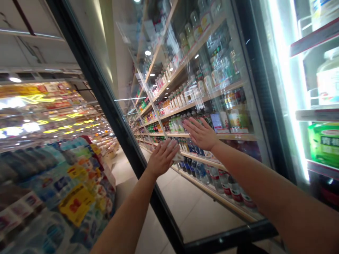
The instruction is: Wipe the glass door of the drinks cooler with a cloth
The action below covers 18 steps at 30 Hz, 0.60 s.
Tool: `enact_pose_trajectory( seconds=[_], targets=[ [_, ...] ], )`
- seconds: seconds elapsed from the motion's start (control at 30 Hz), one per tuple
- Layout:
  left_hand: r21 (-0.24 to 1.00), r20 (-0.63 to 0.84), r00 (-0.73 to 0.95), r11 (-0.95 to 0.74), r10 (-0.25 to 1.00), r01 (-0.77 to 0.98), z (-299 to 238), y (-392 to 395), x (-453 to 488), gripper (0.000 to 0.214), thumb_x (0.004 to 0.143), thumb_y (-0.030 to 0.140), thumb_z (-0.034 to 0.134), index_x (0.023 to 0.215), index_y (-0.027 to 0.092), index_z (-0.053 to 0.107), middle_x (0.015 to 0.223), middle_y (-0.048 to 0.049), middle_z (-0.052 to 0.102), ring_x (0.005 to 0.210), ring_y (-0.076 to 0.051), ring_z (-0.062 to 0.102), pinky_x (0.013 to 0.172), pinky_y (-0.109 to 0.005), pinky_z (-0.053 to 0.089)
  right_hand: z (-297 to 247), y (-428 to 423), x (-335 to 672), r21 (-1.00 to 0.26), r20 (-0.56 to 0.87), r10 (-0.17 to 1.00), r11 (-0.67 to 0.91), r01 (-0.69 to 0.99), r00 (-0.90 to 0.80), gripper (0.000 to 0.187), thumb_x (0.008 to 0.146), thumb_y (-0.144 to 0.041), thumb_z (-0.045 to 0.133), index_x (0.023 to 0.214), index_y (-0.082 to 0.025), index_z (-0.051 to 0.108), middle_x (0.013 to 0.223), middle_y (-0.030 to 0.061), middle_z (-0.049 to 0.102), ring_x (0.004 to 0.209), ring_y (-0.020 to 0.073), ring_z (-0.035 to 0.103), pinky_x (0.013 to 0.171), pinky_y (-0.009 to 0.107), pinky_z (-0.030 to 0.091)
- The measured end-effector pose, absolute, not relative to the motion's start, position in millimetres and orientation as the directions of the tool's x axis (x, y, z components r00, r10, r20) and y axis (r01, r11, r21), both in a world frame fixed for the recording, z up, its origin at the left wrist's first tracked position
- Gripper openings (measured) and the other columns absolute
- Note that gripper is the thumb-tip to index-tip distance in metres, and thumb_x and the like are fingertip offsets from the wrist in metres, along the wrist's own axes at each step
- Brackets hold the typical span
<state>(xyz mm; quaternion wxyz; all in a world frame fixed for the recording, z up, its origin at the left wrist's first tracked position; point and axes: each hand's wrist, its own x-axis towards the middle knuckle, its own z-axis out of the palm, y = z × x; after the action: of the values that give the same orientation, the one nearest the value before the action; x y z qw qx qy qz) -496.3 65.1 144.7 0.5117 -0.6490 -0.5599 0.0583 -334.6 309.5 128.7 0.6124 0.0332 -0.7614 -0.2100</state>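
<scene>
A tall glass cooler door (206, 197) in a black frame (111, 106) stands swung out in front of me. My left hand (162, 158) lies flat against the glass, and a pale cloth (177, 155) seems to show at its fingertips. My right hand (201, 133) is pressed on the pane a little higher and to the right, fingers spread and holding nothing. Through the glass I see shelves of bottled drinks (185, 98) along an aisle.
On the right the lit cooler interior (323, 84) holds white jugs and a green pack (324, 143). At lower left stand stacked packs of bottled water (53, 190) with yellow price tags. A tiled aisle floor (124, 169) runs away between them.
</scene>
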Motion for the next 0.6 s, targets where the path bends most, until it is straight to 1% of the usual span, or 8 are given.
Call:
enact_pose_trajectory(
  seconds=[0.07,0.17,0.23,0.27,0.37,0.47,0.53,0.6],
  targets=[
    [-0.706,0.564,0.344,0.222,0.751,0.673,159,62,-500,0.057,0.096,0.034,0.058,0.152,0.027,0.049,0.161,-0.0062,0.044,0.156,-0.03,0.025,0.13,-0.05,0.014,129,309,-334,0.366,0.916,-0.311,0.906,0.211,-0.251,0.064,0.103,-0.026,0.044,0.163,-0.021,0.023,0.165,0.0056,0.034,0.155,0.0252,0.028,0.129,0.053,0.011],
    [-0.508,0.821,0.262,0.439,0.508,0.742,169,74,-497,0.059,0.094,0.03,0.058,0.151,0.017,0.049,0.163,-0.0137,0.039,0.158,-0.033,0.018,0.129,-0.054,0.018,129,310,-334,0.378,0.916,-0.326,0.897,0.228,-0.234,0.063,0.103,-0.026,0.045,0.162,-0.02,0.025,0.164,0.005,0.036,0.154,0.0249,0.03,0.129,0.051,0.008],
    [-0.376,0.911,0.2,0.522,0.361,0.766,159,87,-490,0.059,0.094,0.023,0.057,0.15,0.01,0.049,0.164,-0.0192,0.034,0.159,-0.035,0.01,0.128,-0.057,0.017,128,310,-335,0.383,0.916,-0.335,0.892,0.24,-0.22,0.063,0.102,-0.026,0.046,0.162,-0.02,0.026,0.164,0.0044,0.037,0.154,0.0245,0.03,0.129,0.05,0.006],
    [-0.369,0.915,0.199,0.531,0.35,0.762,151,92,-485,0.059,0.094,0.022,0.058,0.15,0.009,0.048,0.164,-0.0207,0.032,0.159,-0.036,0.007,0.128,-0.06,0.014,128,310,-335,0.383,0.917,-0.335,0.89,0.245,-0.217,0.064,0.102,-0.026,0.046,0.162,-0.02,0.027,0.164,0.0042,0.037,0.154,0.0244,0.03,0.129,0.05,0.006],
    [-0.614,0.747,0.335,0.4,0.574,0.681,136,98,-478,0.062,0.092,0.029,0.064,0.151,0.017,0.048,0.163,-0.0158,0.037,0.158,-0.038,0.005,0.127,-0.064,0.008,128,310,-335,0.384,0.916,-0.331,0.887,0.257,-0.227,0.064,0.101,-0.027,0.048,0.162,-0.019,0.028,0.164,0.0047,0.037,0.154,0.0249,0.029,0.129,0.05,0.007],
    [-0.809,0.489,0.464,0.184,0.739,0.559,153,85,-484,0.063,0.094,0.038,0.063,0.153,0.024,0.046,0.161,-0.0079,0.042,0.158,-0.033,0.015,0.13,-0.054,0.008,128,310,-335,0.391,0.913,-0.332,0.878,0.276,-0.236,0.063,0.101,-0.028,0.048,0.161,-0.019,0.031,0.164,0.0049,0.037,0.154,0.0252,0.028,0.129,0.049,0.007],
    [-0.792,0.534,0.446,0.24,0.718,0.562,173,73,-492,0.062,0.097,0.038,0.059,0.155,0.025,0.043,0.162,-0.0076,0.042,0.157,-0.031,0.021,0.13,-0.052,0.008,128,310,-334,0.396,0.911,-0.333,0.872,0.289,-0.242,0.062,0.101,-0.028,0.048,0.16,-0.018,0.033,0.164,0.0049,0.036,0.154,0.0254,0.028,0.129,0.049,0.006],
    [-0.655,0.724,0.354,0.429,0.592,0.622,184,65,-499,0.062,0.099,0.035,0.056,0.157,0.022,0.04,0.163,-0.0105,0.039,0.157,-0.032,0.022,0.129,-0.055,0.01,127,310,-335,0.402,0.908,-0.336,0.867,0.295,-0.25,0.061,0.102,-0.028,0.048,0.159,-0.017,0.034,0.164,0.0044,0.036,0.154,0.0256,0.029,0.129,0.048,0.006]
  ],
)
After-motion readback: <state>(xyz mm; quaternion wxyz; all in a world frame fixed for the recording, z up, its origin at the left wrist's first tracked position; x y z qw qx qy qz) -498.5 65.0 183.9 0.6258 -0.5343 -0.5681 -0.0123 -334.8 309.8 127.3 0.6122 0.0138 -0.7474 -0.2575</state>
